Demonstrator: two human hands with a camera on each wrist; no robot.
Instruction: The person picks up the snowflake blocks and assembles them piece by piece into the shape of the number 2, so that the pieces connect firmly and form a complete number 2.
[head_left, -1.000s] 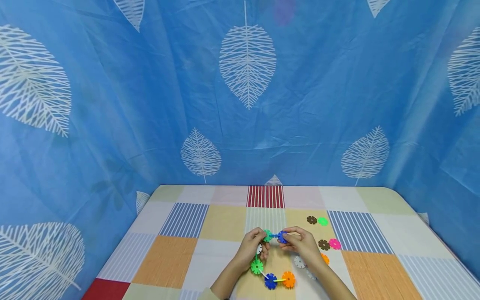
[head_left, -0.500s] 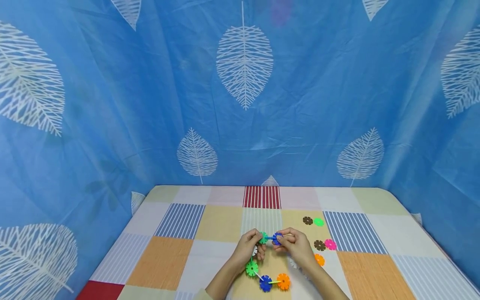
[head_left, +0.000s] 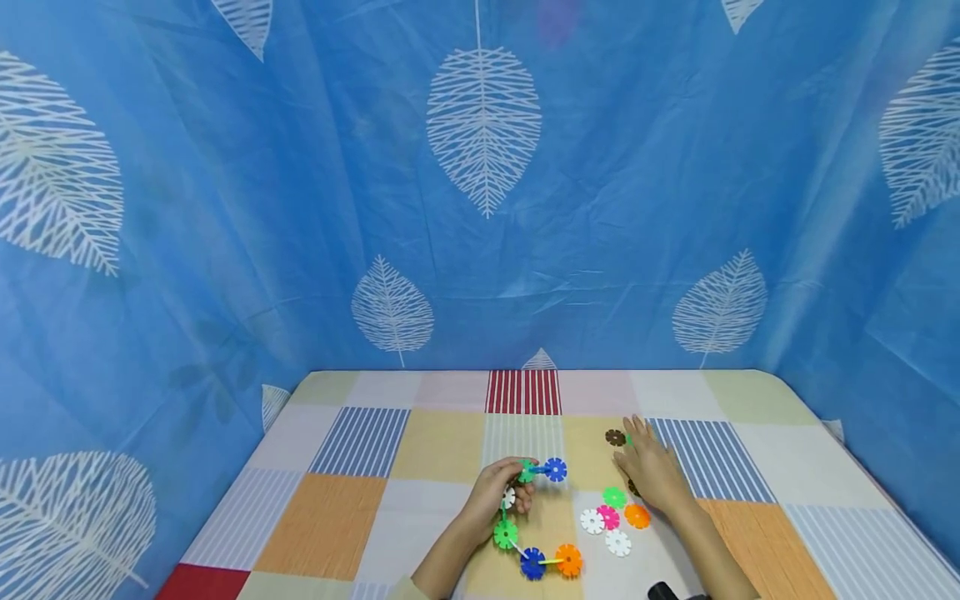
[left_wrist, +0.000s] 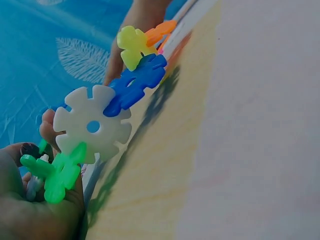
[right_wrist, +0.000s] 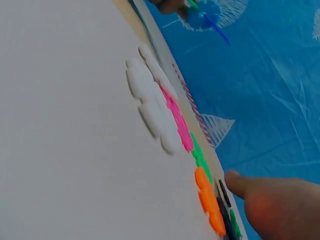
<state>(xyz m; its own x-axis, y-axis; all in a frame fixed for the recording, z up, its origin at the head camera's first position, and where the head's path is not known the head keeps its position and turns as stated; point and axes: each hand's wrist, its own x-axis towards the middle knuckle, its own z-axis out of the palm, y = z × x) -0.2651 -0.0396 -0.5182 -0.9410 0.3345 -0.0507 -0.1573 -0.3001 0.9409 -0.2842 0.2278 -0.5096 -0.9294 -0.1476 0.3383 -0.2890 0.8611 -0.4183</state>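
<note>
My left hand point(head_left: 486, 502) pinches a chain of slotted plastic snowflake discs by a teal-green disc point(head_left: 527, 471) near its upper end. A blue disc point(head_left: 556, 469) sticks out free at that end. Below the hand the chain bends through a green disc point(head_left: 506, 534) and a dark blue disc point(head_left: 532, 564) to an orange disc point(head_left: 568, 561). In the left wrist view, a white disc point(left_wrist: 92, 127) faces the camera beside the palm. My right hand point(head_left: 654, 468) reaches over the loose discs at the right, fingers extended, partly hiding a green disc point(head_left: 628, 439) beside a brown disc point(head_left: 615, 437).
Between the chain and my right forearm lie loose discs: bright green point(head_left: 614, 497), pink point(head_left: 608, 517), orange point(head_left: 637, 516) and white point(head_left: 618, 543). A black object point(head_left: 663, 591) shows at the bottom edge. Blue leaf-print curtain point(head_left: 600, 208) surrounds the patchwork-covered table point(head_left: 420, 525).
My right hand has let go of the blue end disc and moved right over the loose discs. More loose discs show where it was. The left hand keeps its hold on the chain.
</note>
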